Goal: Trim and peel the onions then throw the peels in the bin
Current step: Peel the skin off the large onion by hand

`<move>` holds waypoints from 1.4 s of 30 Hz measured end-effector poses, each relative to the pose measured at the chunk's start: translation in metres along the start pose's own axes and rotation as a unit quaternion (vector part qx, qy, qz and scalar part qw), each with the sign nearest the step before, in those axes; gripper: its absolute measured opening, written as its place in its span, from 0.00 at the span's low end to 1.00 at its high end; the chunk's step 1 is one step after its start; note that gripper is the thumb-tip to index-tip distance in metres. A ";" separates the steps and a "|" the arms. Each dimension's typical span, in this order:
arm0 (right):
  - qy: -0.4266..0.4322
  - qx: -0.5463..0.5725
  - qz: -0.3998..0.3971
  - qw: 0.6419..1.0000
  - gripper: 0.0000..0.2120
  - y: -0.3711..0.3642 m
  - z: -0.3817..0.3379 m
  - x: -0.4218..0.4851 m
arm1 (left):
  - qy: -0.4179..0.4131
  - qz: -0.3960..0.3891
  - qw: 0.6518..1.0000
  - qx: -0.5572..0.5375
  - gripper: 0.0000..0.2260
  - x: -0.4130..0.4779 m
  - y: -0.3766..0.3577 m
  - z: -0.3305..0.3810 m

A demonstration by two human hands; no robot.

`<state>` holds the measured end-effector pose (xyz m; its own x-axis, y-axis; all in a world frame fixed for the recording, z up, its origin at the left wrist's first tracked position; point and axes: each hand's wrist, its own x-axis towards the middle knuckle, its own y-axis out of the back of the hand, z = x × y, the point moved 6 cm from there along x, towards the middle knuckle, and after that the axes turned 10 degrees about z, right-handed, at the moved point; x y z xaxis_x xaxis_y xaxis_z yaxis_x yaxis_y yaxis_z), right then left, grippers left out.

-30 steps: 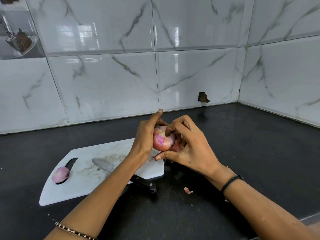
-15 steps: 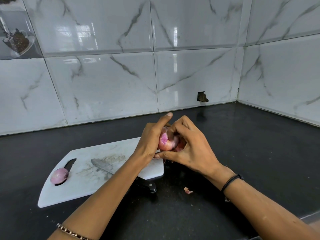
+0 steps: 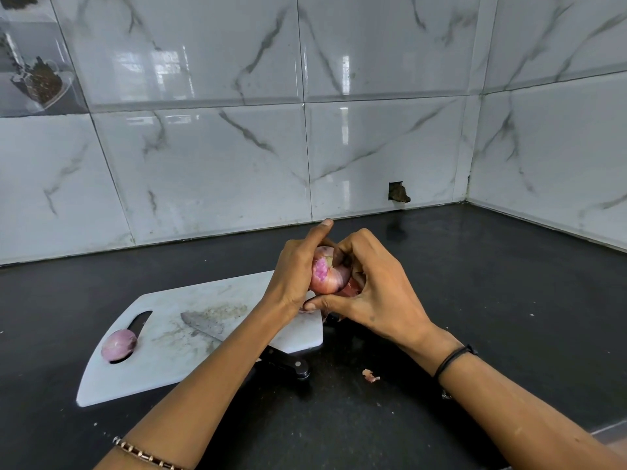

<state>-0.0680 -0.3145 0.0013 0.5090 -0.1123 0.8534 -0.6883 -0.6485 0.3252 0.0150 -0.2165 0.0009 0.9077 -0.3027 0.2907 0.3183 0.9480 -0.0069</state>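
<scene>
Marble-tiled walls back the black bench (image 3: 475,300), where at mid-frame the left hand (image 3: 295,276) cups a red onion (image 3: 327,276) while the right hand (image 3: 376,290) curls round its far side at the loosened skin, so peeling looks under way, and the next move calls for pulling that skin clear.

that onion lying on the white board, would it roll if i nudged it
Probably, once dislodged: the onion is rounded and looks smooth. It seems to sit over the handle slot of the cutting board, which likely cradles it against a light nudge. Its peeled-looking surface may be slightly slippery to pinch.
</scene>
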 end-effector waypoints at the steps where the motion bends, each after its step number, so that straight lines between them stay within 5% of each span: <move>1: 0.002 0.000 -0.001 1.000 0.29 0.000 0.000 0.000 | 0.000 0.000 1.000 0.000 0.24 0.000 0.000 0.000; 36: 0.005 0.021 -0.021 1.000 0.21 -0.005 -0.001 -0.004 | -0.002 0.019 0.998 0.066 0.27 0.007 0.003 -0.009; 42: -0.028 0.000 0.003 1.000 0.29 -0.001 0.001 0.000 | 0.009 0.015 0.999 0.034 0.27 0.008 0.004 -0.007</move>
<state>-0.0670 -0.3141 0.0003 0.5333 -0.1571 0.8312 -0.6911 -0.6476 0.3210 0.0256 -0.2160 -0.0035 0.9215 -0.2758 0.2735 0.2725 0.9608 0.0506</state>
